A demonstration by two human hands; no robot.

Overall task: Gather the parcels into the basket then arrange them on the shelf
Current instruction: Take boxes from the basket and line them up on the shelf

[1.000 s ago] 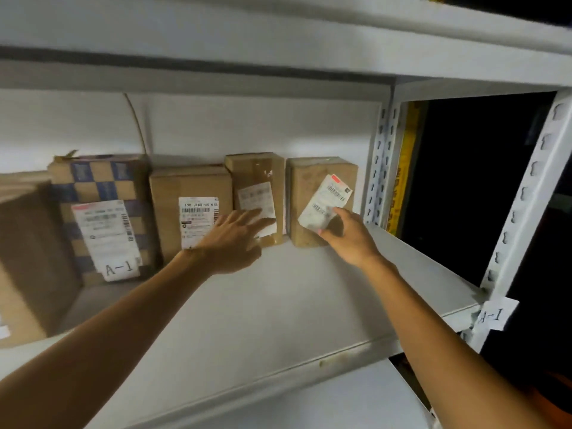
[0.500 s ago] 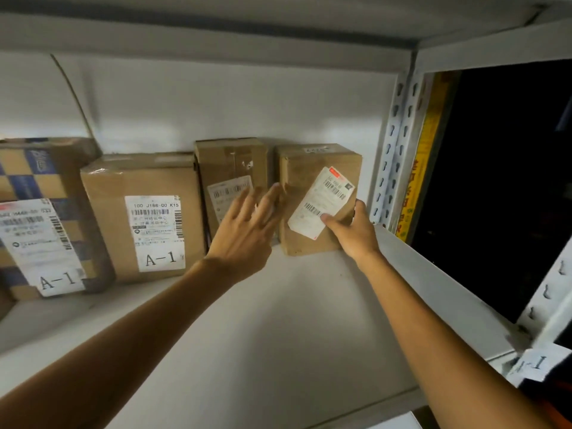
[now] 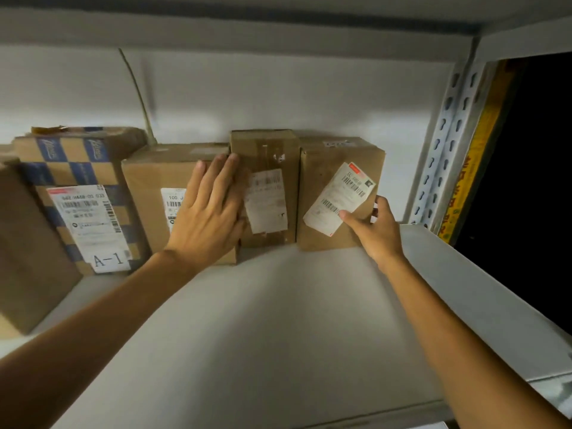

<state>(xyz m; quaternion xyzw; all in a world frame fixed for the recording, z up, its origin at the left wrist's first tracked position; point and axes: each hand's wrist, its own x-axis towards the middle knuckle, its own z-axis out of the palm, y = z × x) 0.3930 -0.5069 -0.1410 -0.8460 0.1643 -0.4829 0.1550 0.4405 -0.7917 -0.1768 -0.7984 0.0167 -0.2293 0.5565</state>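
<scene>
Parcels [image 3: 266,187] stand in a row at the back of the shelf [image 3: 278,320]. My left hand [image 3: 210,209] lies flat, fingers spread, across two; my right hand [image 3: 371,227] grasps the end parcel's [image 3: 328,181] corner. Pushing unevenly could twist it askew and open a gap.

Label on second box [image 3: 173,205] half hidden by left hand [image 3: 207,212]; leftmost box [image 3: 28,249] cut off; narrow box's label [image 3: 267,201] blurred.

— How's the left hand [image 3: 208,212]?
— Flat, fingers together and stretched forward, arm reaching up from lower left.
— And the right hand [image 3: 373,231]?
— Thumb and fingers spread in a pinch, forearm extended from lower right.
</scene>
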